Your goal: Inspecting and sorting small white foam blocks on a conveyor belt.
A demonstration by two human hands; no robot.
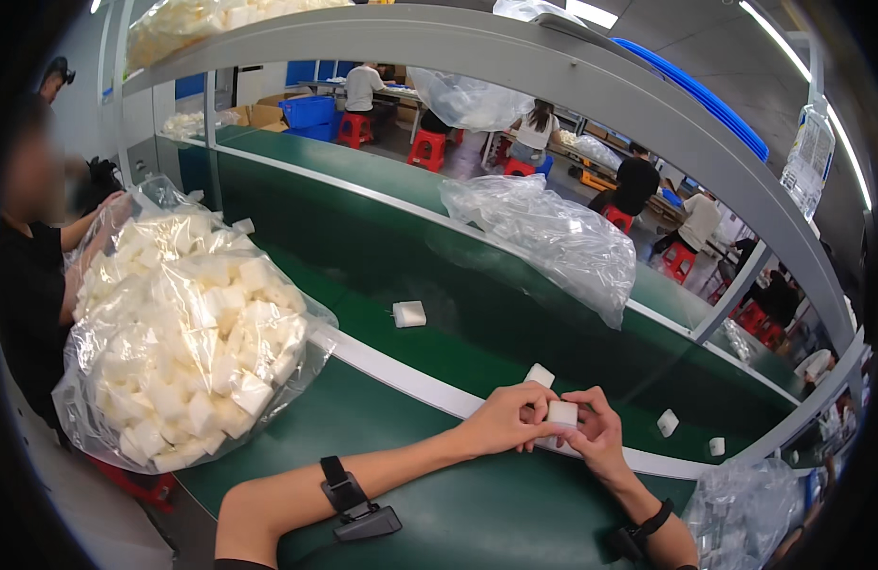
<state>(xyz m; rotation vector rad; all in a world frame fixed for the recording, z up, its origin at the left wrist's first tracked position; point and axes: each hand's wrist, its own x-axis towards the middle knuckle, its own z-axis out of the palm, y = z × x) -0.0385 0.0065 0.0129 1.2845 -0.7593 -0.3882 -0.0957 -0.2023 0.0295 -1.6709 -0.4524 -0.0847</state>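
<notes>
Above the near edge of the green bench, my two hands meet around a small white block [562, 413]. My left hand [503, 420] has its fingers bent and closed against the block's left side. On the other side, my right hand [600, 439] pinches it between thumb and forefinger. Just beyond my left fingers, a second white block [539, 375] lies on the green belt [349, 302]. Farther left on the belt sits another white block [410, 313], and to the right are two more, one pale block [668, 423] and a smaller-looking one [717, 446].
A big clear bag of white blocks [192, 351] stands on the left, a co-worker [35, 256] beside it. Empty-looking clear plastic [553, 237] drapes over the far ledge. A grey frame [439, 38] arches overhead. More clear bags [743, 503] lie at the lower right.
</notes>
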